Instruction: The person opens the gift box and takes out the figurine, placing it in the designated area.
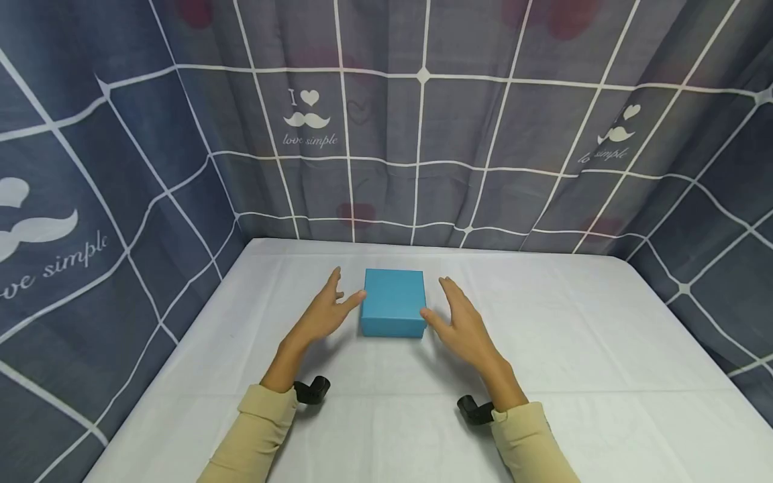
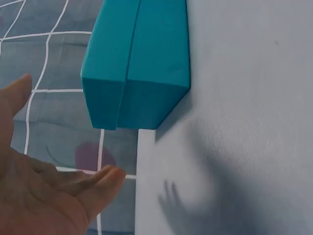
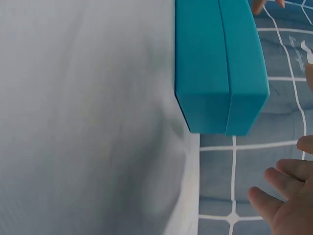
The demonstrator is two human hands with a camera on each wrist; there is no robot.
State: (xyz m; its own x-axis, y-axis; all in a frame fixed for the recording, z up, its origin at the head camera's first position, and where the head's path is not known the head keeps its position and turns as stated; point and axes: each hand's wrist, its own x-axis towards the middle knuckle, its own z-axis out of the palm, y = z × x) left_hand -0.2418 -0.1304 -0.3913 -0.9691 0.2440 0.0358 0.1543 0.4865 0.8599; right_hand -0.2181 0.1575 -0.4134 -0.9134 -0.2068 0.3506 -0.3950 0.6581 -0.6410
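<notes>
A blue lidded box [image 1: 394, 295] sits on the white tabletop between my two hands. Its lid seam runs along the side in the left wrist view, where the box [image 2: 137, 58] stands apart from the palm. My left hand [image 1: 325, 314] is raised on the box's left, fingers extended and thumb pointing at the lid's edge. On the other side my right hand [image 1: 464, 330] mirrors it, its thumb tip by the right edge. In the right wrist view, a gap shows between the box [image 3: 220, 68] and the spread fingers [image 3: 283, 183]. Neither hand holds anything.
The white cloth-covered table [image 1: 374, 429] extends around the box on all sides. A grey-blue curtain [image 1: 386, 134] with white grid lines hangs behind it and along both sides. Black wrist cameras [image 1: 312, 390] are strapped below each hand, next to the beige sleeves [image 1: 256, 429].
</notes>
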